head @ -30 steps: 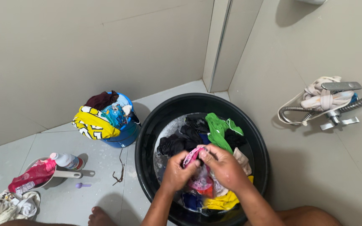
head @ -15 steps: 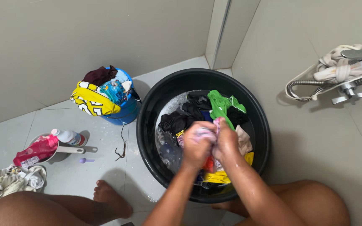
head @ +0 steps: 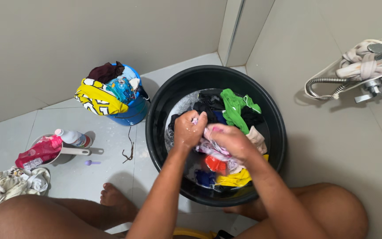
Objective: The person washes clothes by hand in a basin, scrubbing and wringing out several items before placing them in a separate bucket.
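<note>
A large black wash basin (head: 164, 102) stands on the tiled floor, filled with soapy water and several coloured clothes, among them a bright green garment (head: 234, 107), a yellow one (head: 235, 179) and a red one (head: 215, 163). Over the middle of the basin, my left hand (head: 188, 129) and my right hand (head: 227, 140) are both closed on a pink and white patterned cloth (head: 213, 148), bunched between them. The two hands sit close together, knuckles up. My bare knees frame the near side of the basin.
A blue bucket (head: 131, 116) stuffed with yellow, dark and blue laundry stands left of the basin. Further left lie a scoop with a pink pouch (head: 38, 152), a bottle (head: 72, 138) and a pile of pale cloth (head: 5, 186). A shower hose and tap (head: 368, 86) hang on the right wall.
Both hands lifted the pink cloth out of the pile, then shifted left and lower over the basin while staying clenched on it.
</note>
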